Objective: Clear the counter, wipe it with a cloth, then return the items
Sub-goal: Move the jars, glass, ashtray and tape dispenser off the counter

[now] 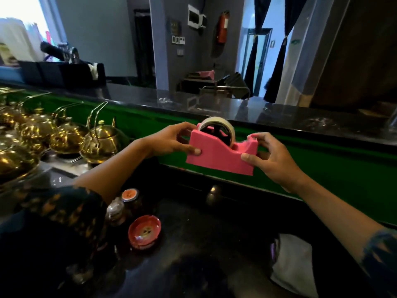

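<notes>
Pink and chunky, the tape holder (219,152) is up in the air, held by both hands above the black counter (193,233). The left hand (171,140) grips its left end, with the thumb pressed on the front face and the fingers curled over the top. The right hand (272,160) grips the right end the same way, thumb on the front and fingers wrapped round the back. A roll of pale tape (221,127) sits in the holder, sticking up out of the top. The holder is tilted a little, with its right end lower.

Behind the holder runs a green wall (322,168), and on top of that a higher shiny dark shelf (279,119).

Down on the counter, near the left arm, stands a small jar (131,201) with an orange lid. Just beside it is another small jar (115,211), too blurry to tell more. In front of them lies a round red dish (144,232). At the lower right, under the right arm, a white cloth (294,265) lies on the counter.

Far to the left, a bunch of shiny gold kettles (64,138) stand close together, with thin wire handles sticking up.

The left sleeve (53,211) is dark with orange spots.
</notes>
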